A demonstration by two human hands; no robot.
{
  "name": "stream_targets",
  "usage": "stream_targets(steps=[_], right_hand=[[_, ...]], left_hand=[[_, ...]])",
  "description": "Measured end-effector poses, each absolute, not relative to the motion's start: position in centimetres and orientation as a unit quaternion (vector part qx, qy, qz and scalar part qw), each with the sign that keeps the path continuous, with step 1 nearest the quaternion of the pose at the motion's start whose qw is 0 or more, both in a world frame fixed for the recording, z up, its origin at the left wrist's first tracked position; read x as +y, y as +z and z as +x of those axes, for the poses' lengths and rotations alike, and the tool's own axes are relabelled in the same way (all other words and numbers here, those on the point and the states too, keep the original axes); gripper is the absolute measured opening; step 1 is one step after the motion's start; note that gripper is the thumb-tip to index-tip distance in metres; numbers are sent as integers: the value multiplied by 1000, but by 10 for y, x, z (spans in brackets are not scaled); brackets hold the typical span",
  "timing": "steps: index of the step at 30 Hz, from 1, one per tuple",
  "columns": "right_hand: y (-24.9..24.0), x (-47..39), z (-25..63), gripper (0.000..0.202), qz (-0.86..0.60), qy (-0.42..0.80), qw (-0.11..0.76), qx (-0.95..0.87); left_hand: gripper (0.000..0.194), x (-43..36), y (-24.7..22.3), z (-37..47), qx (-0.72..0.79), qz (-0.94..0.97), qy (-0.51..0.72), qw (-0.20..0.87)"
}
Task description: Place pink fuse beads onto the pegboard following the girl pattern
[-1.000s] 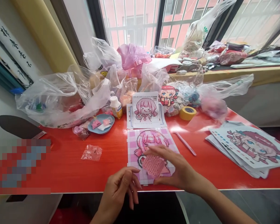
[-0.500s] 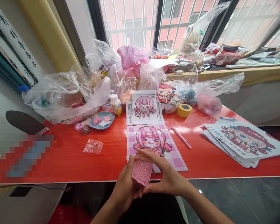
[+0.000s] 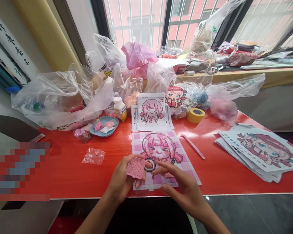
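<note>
The left hand [image 3: 122, 180] closes its grip on a pink bead block [image 3: 135, 167] above the pegboard [image 3: 161, 159] at the counter's [image 3: 63, 172] near edge. The right hand [image 3: 183, 188] hovers open beside it. Bare counter lies left, where a blue dish [image 3: 104, 126] holds small packets.

On the worktop [image 3: 63, 172], the bead pegboard [image 3: 161, 156] lies at the near edge, at six o'clock. The left hand [image 3: 123, 178] holds a small bead square [image 3: 136, 167] over the pegboard's nine o'clock edge; the right hand [image 3: 183, 188] hovers over its five o'clock corner. The pattern sheet [image 3: 151, 112] lies at twelve o'clock, behind the pegboard. The tweezers [image 3: 192, 146] lie at two o'clock, the tape roll [image 3: 196, 115] behind them. The dish [image 3: 104, 126] sits at ten o'clock, the glue bottle [image 3: 120, 109] behind it. The stack of pattern sheets [image 3: 261, 152] lies at three o'clock.
</note>
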State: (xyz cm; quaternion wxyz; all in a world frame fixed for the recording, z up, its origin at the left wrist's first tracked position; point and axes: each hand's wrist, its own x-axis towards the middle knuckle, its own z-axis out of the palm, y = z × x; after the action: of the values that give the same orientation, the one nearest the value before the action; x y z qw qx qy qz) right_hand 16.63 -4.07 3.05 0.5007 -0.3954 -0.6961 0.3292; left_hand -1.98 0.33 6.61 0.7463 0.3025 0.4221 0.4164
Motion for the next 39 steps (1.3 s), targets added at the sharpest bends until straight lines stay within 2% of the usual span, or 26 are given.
stream_targets(steps=[5,9,11,14,16,23,27,32,39], right_hand=[[27,-32,171,33,-428,283,546,-662],[34,-5,201,22,-562,179,548,-593],[37,13,224,29,-623,110,495,-595],[31,31,257,52,-711,5,350,-610],[20,35,272,58,-741,5,295,-603],[-10,43,290,59,-760,11,261,-595],[7,64,292,62,-751,21,274,-600],[34,110,275,53,-706,42,357,-610],[11,142,254,48,-687,22,418,-594]], left_hand=[[25,24,74,-24,435,329,416,728],[23,45,80,-25,434,328,423,724],[23,58,82,-26,435,329,442,712],[21,75,84,-28,433,332,472,692],[20,82,82,-29,432,333,489,681],[24,95,78,-30,444,326,458,698],[27,106,85,-30,444,323,473,689],[26,116,83,-29,443,317,488,682],[28,119,73,-34,432,317,490,687]])
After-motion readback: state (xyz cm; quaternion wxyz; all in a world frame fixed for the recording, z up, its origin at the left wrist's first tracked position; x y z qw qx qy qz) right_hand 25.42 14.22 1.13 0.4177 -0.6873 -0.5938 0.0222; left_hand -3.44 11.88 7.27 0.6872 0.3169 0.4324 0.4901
